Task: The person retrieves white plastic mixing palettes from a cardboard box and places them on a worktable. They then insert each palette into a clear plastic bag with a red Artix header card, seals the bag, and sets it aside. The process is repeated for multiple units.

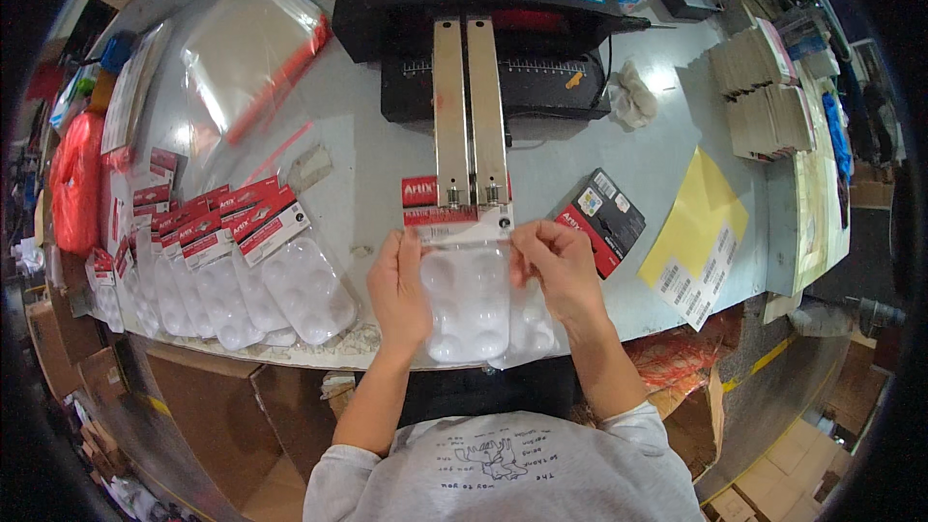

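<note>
A clear bag with a white plastic paint palette [466, 304] with round wells lies in front of me at the table's near edge. Its red and white header card [449, 231] reaches under the ends of two metal arms [471, 116] of a black machine [483, 0]. My left hand [400, 292] is closed at the left edge, where card and bag meet. At the right edge my right hand [559, 266] pinches the card's corner between thumb and forefinger. Part of another clear pack [532, 329] shows beneath, close to my right wrist.
Several carded palette packs [300, 290] overlap on the left. Behind them lies a stack of clear bags [251, 48]. To the right are a black and red box [601, 220], a yellow sheet with labels [701, 222], a crumpled white cloth [633, 97] and stacked cards [764, 97].
</note>
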A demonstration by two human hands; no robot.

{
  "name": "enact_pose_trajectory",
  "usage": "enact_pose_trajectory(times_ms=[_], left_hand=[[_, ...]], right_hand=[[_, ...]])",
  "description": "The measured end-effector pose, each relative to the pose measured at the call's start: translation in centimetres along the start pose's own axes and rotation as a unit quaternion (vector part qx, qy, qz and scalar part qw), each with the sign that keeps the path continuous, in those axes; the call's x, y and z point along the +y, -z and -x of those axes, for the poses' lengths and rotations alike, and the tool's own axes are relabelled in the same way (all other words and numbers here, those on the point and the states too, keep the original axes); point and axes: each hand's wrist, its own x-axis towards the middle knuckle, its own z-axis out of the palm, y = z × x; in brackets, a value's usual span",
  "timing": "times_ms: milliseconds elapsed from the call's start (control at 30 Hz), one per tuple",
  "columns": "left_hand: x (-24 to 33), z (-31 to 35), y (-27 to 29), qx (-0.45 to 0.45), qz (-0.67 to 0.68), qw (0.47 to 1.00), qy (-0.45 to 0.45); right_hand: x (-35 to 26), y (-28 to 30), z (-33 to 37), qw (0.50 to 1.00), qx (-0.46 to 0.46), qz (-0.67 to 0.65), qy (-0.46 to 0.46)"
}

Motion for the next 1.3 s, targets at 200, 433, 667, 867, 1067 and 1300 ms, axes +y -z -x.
enact_pose_trajectory(times_ms=[200, 433, 667, 867, 1067, 1300], left_hand=[[-0.8, -2.2, -0.4, -0.033, 0.026, 0.999, 0.019], [-1.5, -2.2, 1.6, 0.005, -0.063, 0.998, -0.029], [1.5, -0.9, 6.9, 0.162, -0.460, 0.857, -0.164], [-4.0, 3.8, -2.0, -0.052, -0.231, 0.959, -0.158], [-2.2, 3.1, 1.3, -0.124, 0.231, 0.961, 0.083], [2.5, 4.9, 2.7, -0.247, 0.176, 0.945, 0.119]], right_hand=[[0.7, 0.1, -2.3, 0.999, -0.003, -0.035, 0.032], [-0.4, 2.0, -0.8, 0.921, 0.120, 0.296, 0.222], [1.8, 6.4, 0.4, 0.712, 0.236, 0.617, 0.240], [3.2, 8.0, 0.1, 0.731, 0.227, 0.598, 0.237], [-0.2, 7.3, 0.2, 0.765, 0.268, 0.545, 0.214], [-4.8, 2.1, 3.9, 0.876, 0.002, 0.385, 0.290]])
